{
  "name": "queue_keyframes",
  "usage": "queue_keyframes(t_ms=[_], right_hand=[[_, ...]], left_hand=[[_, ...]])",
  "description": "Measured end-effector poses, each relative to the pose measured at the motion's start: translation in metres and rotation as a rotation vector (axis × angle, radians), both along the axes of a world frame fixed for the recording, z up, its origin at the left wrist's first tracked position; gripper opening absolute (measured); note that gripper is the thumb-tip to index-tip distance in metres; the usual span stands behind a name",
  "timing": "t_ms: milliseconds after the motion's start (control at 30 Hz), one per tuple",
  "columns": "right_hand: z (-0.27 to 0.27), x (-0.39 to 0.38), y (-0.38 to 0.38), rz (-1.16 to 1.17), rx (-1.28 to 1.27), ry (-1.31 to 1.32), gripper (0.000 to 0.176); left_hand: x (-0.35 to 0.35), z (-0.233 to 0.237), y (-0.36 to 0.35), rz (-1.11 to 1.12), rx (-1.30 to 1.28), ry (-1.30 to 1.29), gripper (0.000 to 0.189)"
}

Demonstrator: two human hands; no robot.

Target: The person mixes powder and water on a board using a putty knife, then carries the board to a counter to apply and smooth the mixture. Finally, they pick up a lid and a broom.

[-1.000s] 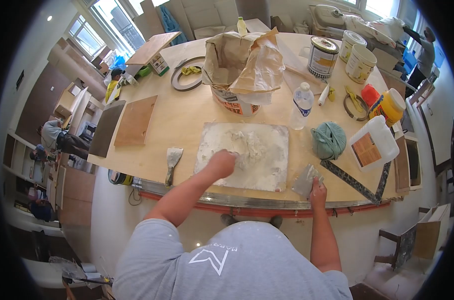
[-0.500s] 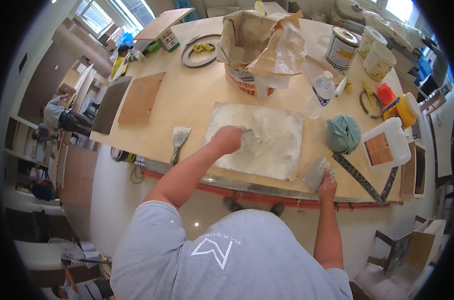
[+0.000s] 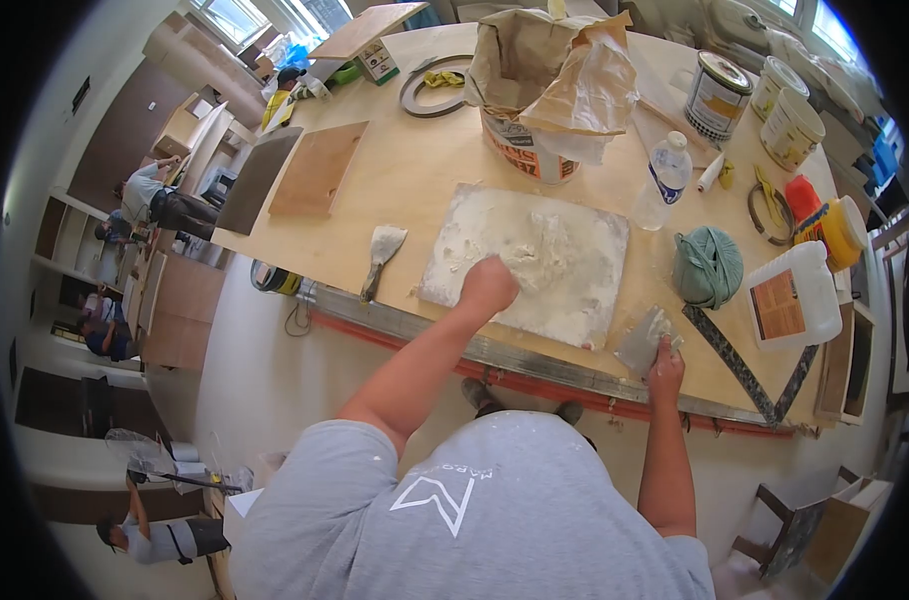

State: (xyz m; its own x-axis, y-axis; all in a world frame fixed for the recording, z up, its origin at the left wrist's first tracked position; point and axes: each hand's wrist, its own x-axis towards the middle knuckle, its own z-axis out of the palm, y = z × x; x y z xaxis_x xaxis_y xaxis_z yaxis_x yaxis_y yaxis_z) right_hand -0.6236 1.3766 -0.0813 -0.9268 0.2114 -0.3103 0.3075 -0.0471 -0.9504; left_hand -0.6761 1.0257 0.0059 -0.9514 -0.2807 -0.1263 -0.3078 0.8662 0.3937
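Observation:
A white board [image 3: 587, 312] smeared with white paste [image 3: 540, 250] lies on the plywood table [image 3: 405, 190] in front of me. My left hand [image 3: 488, 285] is a closed fist pressed onto the board's near edge; its fingers hide most of the small spatula it grips. At the table's front edge, my right hand [image 3: 665, 358] holds a paste-covered putty knife [image 3: 643, 340] with the blade pointing away from me.
A spare putty knife [image 3: 380, 255] lies left of the board. Behind it stand a paper sack in a bucket [image 3: 545, 80], a water bottle [image 3: 665, 180] and paint cans [image 3: 720, 95]. A teal yarn ball [image 3: 708, 265], white jug [image 3: 795, 295] and metal square [image 3: 745, 370] are right.
My left hand has slid back across the paste towards me, from the board's middle to its near edge. My right hand has kept the putty knife at the table edge.

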Motion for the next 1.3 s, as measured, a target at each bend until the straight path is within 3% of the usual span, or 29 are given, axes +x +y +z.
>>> queue_keyframes(t_ms=[133,300,400,500,567,600,633,700,833,1100,1167,1233,1300], right_hand=[[0.006,0.002,0.003,0.003,0.023,-0.044,0.044],[-0.020,-0.001,0.012,0.041,0.025,-0.115,0.044],[0.000,0.007,-0.012,-0.020,-0.208,-0.011,0.046],[0.045,0.017,-0.059,0.106,-0.194,-0.057,0.046],[0.001,0.003,-0.094,0.181,-0.433,-0.040,0.043],[0.021,-0.003,-0.113,0.136,-0.566,-0.176,0.040],[0.045,-0.011,-0.134,0.088,-0.700,-0.310,0.037],[0.042,-0.032,-0.164,0.111,-0.681,-0.350,0.033],[0.089,-0.047,-0.195,0.053,-0.804,-0.255,0.030],[0.098,-0.055,-0.217,0.075,-0.796,-0.052,0.029],[0.085,-0.065,-0.223,0.034,-0.808,-0.193,0.035],[0.036,-0.081,-0.217,0.197,-0.776,-0.115,0.041],[0.058,-0.079,-0.207,0.239,-0.365,0.206,0.032]], left_hand=[[-0.034,-0.002,-0.018,0.066,0.100,0.078,0.029],[-0.011,0.013,-0.066,0.173,0.447,0.184,0.031],[0.017,0.022,-0.060,0.304,0.782,0.291,0.030],[0.035,0.026,-0.044,0.250,0.980,0.437,0.029],[0.045,0.027,-0.035,0.178,1.006,0.506,0.026],[0.050,0.027,-0.031,0.141,1.020,0.542,0.025],[0.054,0.029,-0.025,0.076,0.920,0.586,0.026],[0.064,0.031,-0.015,-0.049,0.725,0.677,0.027],[0.068,0.044,-0.012,-0.377,0.380,0.681,0.028],[0.039,0.054,-0.045,-0.590,0.214,0.593,0.039],[0.029,0.039,-0.060,-0.635,0.205,0.619,0.038],[0.027,0.029,-0.078,-0.708,0.108,0.477,0.038],[0.020,0.005,-0.095,-0.691,0.115,0.553,0.037]])
